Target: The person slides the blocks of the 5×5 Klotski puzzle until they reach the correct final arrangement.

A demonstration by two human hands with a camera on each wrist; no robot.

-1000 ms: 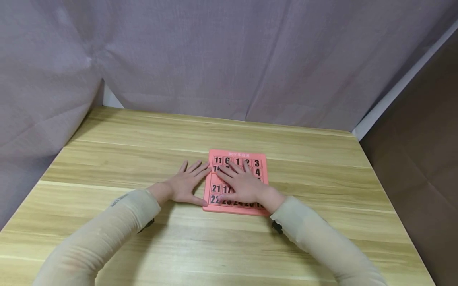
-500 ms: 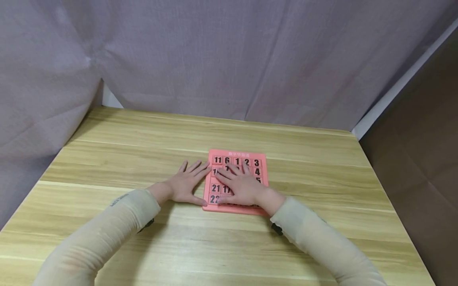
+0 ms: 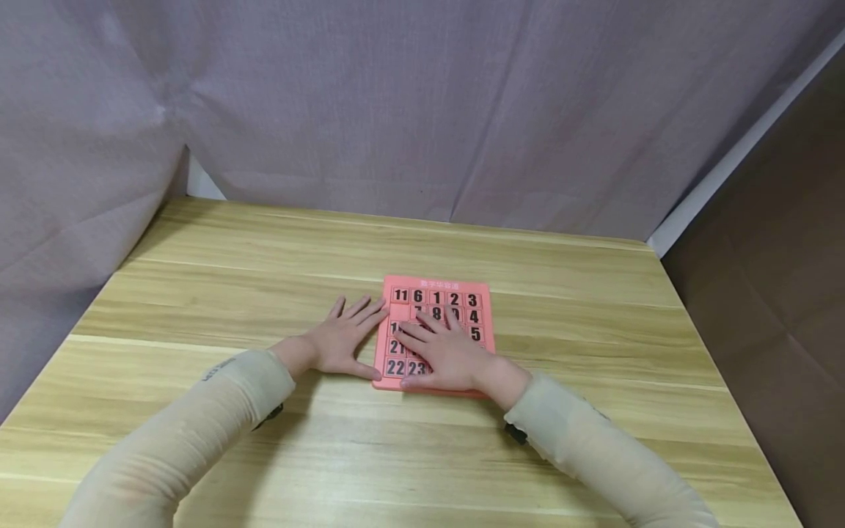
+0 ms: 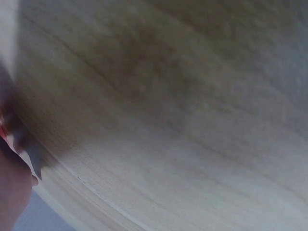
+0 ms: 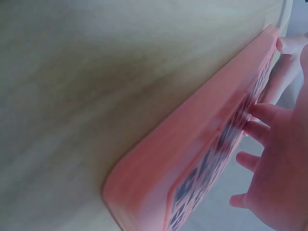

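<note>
Directly under right hand point(image 3: 449, 356) lay puzzle point(image 3: 482, 293), flat on table point(image 3: 264, 257), near its middle. Right hand nearer: fingers point(image 3: 416, 331) straight, spread over number tiles point(image 3: 436, 298), grasping nothing. Left hand point(image 3: 339, 341) lay flat and relaxed on table, touching puzzle's left edge, thumb at near left corner. Puzzle nearly square; long axis ran slightly away from person, title strip at far edge. Blank slot showed below tile 11.

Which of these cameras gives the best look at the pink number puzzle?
The head view: the whole pink number puzzle lies flat on the table, its numbered tiles readable around the right hand. The right wrist view shows only its side edge, blurred. The left wrist view shows almost nothing of it.
</note>
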